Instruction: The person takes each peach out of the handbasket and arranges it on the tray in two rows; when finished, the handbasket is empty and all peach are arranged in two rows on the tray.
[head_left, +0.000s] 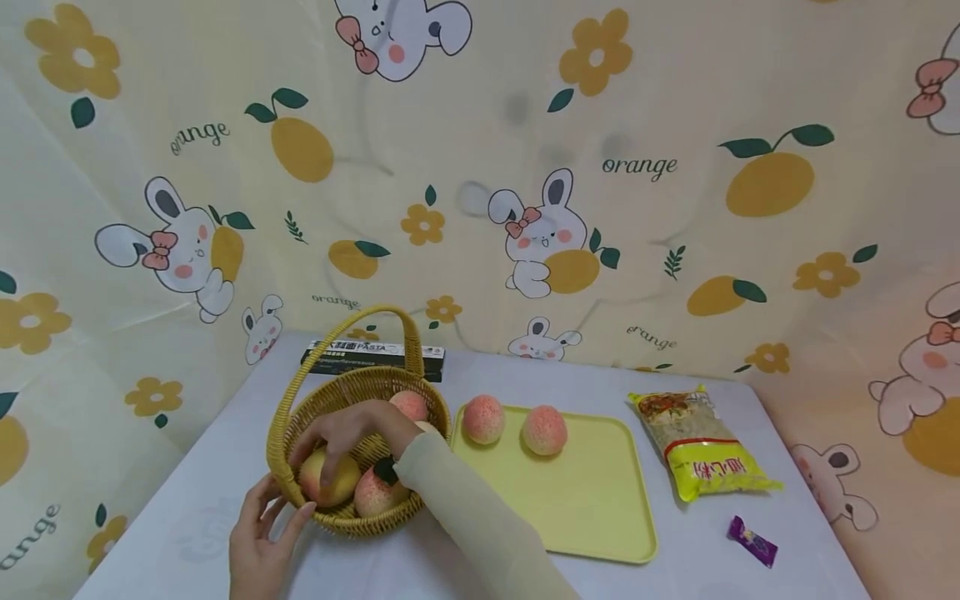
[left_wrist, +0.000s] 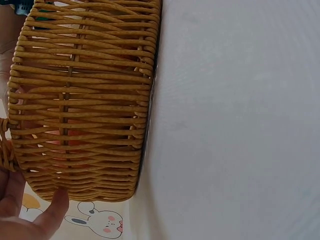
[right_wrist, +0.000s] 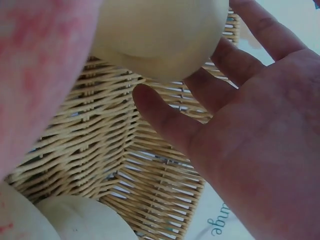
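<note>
A woven basket with a tall handle stands at the left of the table. My left hand grips its left side near the handle's base, the thumb on the weave in the left wrist view. Inside the basket my right hand curls its fingers round a yellowish peach. In the right wrist view this peach touches the fingers. A pinkish peach lies beside it, and another pink peach sits at the back of the basket. The right forearm hides part of the basket.
A yellow tray bears two peaches near its back edge. Right of it lie a yellow-labelled food bag and a small purple packet. A dark pasta box lies behind the basket. Patterned cloth hangs around the table.
</note>
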